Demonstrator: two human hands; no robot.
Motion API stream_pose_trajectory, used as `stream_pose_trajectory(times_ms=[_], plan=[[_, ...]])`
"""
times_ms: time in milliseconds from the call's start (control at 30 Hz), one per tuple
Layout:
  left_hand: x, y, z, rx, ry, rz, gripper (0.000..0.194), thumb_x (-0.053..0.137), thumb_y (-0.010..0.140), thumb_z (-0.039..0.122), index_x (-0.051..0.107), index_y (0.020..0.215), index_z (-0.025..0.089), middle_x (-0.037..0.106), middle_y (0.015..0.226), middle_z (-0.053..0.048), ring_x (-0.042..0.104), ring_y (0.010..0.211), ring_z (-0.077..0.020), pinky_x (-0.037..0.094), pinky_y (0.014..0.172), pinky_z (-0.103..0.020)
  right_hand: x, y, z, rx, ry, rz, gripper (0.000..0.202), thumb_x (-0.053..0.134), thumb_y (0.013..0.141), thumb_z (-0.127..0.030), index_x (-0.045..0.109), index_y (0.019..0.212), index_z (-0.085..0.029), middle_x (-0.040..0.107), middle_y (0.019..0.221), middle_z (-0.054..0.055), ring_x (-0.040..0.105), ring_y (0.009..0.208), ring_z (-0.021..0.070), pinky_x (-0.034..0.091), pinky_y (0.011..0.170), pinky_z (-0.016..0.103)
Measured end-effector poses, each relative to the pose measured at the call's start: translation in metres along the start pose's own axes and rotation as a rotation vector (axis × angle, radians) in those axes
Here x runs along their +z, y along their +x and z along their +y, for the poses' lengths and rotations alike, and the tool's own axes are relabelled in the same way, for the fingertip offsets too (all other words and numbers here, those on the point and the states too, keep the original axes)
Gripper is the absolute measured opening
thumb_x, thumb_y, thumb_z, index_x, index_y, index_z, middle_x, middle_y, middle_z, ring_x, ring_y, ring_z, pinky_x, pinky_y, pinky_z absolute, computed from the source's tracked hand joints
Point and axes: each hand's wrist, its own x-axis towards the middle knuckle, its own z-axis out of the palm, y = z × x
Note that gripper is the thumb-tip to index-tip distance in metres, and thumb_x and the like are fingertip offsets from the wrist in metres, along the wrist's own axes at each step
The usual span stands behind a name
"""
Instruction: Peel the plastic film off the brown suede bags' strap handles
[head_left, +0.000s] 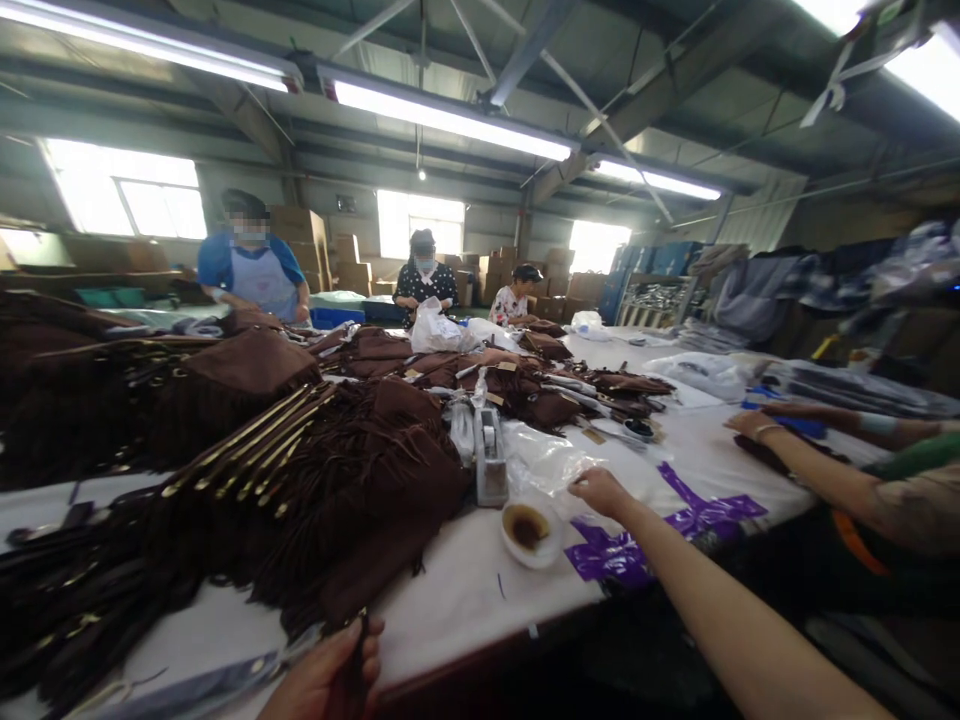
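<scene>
At the bottom edge, my left hand [330, 675] is closed around a dark brown strap [358, 650] with a small metal fitting at its top. My right hand [604, 492] reaches over the table, its fingers pinched together at the edge of a clear plastic bag [547, 455]. Whatever those fingertips hold is too small to make out. Just left of that hand sits a white dish [551, 548] with brown liquid in it. A grey tape dispenser [491, 470] stands behind the dish. Dark brown fringed bags [405, 450] are heaped between my hands and to the left.
Purple tape [622, 560] lies along the table's front edge. Brass-coloured zips [247, 440] fan out over the heap. A co-worker's arms [810, 450] work at the right. Three people stand or sit across the white-covered table [457, 610]. A small dark cup [637, 430] stands farther back.
</scene>
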Motion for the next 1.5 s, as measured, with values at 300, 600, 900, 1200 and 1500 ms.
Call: stream_pose_trajectory(times_ms=[300,600,900,1200,1500], plan=[[-0.008,0.008,0.000,-0.058,-0.070,-0.094,0.011,0.066,0.083,0.018,0.059,0.089,0.012,0.049,0.066,0.004,0.048,0.045,-0.0054,0.044,0.043,-0.018,-0.009,-0.078,-0.018,0.028,0.991,-0.053,0.030,0.056,0.084,-0.048,0.055,0.088,-0.018,0.043,0.053,-0.010,0.029,0.035,0.0043,0.021,0.036,0.019],[-0.009,-0.002,-0.009,-0.142,-0.052,-0.318,0.040,0.072,0.078,0.044,0.060,0.092,0.009,0.060,0.077,-0.003,0.029,0.040,0.0011,0.014,0.037,-0.013,0.062,-0.167,-0.209,-0.155,1.532,-0.667,0.031,0.069,0.079,-0.044,0.055,0.086,-0.017,0.051,0.057,-0.006,0.035,0.039,0.0031,0.015,0.039,0.018],[-0.022,-0.002,-0.023,0.070,0.083,-0.321,0.041,0.083,0.060,0.028,0.049,0.082,0.018,0.034,0.054,0.011,0.024,0.043,-0.0028,0.008,0.042,-0.019,0.083,-0.192,-0.242,-0.074,1.273,-0.738,0.035,0.072,0.070,-0.048,0.053,0.071,-0.018,0.042,0.049,-0.009,0.029,0.042,0.0051,0.020,0.042,0.020],[-0.016,-0.001,-0.031,0.118,0.259,-0.210,0.036,0.079,0.060,0.030,0.053,0.082,0.019,0.037,0.053,0.010,0.026,0.042,-0.0049,0.011,0.040,-0.021,0.073,-0.184,-0.227,-0.142,1.116,-0.609,0.028,0.068,0.077,-0.045,0.063,0.078,-0.017,0.053,0.060,-0.004,0.042,0.055,0.0098,0.030,0.049,0.023],[-0.019,-0.007,-0.030,0.178,0.416,-0.175,0.029,0.076,0.066,0.032,0.060,0.083,0.015,0.047,0.057,0.007,0.033,0.044,-0.0053,0.019,0.041,-0.020,0.086,-0.168,-0.258,0.148,1.543,-0.606,0.039,0.085,0.058,-0.041,0.057,0.067,-0.016,0.045,0.048,-0.008,0.031,0.044,0.0045,0.020,0.044,0.021]])
